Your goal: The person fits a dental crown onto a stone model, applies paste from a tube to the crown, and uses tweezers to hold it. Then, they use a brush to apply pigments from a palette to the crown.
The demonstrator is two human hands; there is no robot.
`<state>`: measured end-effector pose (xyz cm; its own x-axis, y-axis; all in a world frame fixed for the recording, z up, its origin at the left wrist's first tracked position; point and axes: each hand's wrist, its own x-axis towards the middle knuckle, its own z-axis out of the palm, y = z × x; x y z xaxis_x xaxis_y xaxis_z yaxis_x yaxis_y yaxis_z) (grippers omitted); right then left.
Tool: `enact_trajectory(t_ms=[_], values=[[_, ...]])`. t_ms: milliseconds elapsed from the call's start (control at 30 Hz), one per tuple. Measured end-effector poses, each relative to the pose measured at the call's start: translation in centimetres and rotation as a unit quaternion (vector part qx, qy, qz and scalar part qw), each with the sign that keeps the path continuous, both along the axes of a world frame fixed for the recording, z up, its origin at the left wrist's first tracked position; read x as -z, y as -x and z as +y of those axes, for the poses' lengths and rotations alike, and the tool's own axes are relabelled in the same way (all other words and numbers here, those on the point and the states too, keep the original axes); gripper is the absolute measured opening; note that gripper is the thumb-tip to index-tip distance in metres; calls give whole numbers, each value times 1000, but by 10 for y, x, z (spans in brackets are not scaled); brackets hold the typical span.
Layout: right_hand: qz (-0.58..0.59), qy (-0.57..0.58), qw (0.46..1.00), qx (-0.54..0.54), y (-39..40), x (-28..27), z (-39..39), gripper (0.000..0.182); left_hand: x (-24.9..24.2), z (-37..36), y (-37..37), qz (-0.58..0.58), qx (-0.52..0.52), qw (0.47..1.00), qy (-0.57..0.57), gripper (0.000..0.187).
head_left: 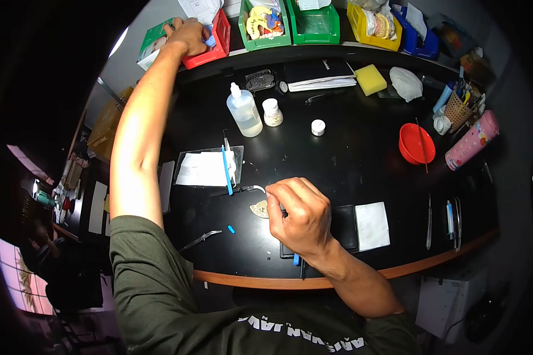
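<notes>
My left hand (188,36) is stretched out to the far left, over the edge between a green-and-white box (153,42) and a red bin (214,50). Its fingers are bent but apart, and blue material shows in the bin beside it. Closer in, my right hand (302,214) is closed in a pinch above the desk; whatever its fingertips hold is hidden. Beside those fingertips lie a beige honeycomb plate (259,209) and the curved pale tip of a dark-handled tool (256,188). Under the hand is a dark flat case (343,226), partly covered.
A white pad (204,169) with a blue-handled tool (227,171) lies left. Tweezers (202,239) are near the front edge. Behind stand a squeeze bottle (244,110) and small jars (272,112). A red bowl (416,144) and pink flask (472,140) are right; a white cloth (372,226) lies nearer.
</notes>
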<state>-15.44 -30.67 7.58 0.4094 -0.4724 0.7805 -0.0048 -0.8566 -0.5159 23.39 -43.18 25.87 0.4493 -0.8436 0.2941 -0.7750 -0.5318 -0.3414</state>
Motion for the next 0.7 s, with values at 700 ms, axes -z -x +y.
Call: enact_trajectory(t_ms=[700], values=[[0,-22,999,34,4,-2,-12,8,-31,99,-25,306,195,903,229,37]])
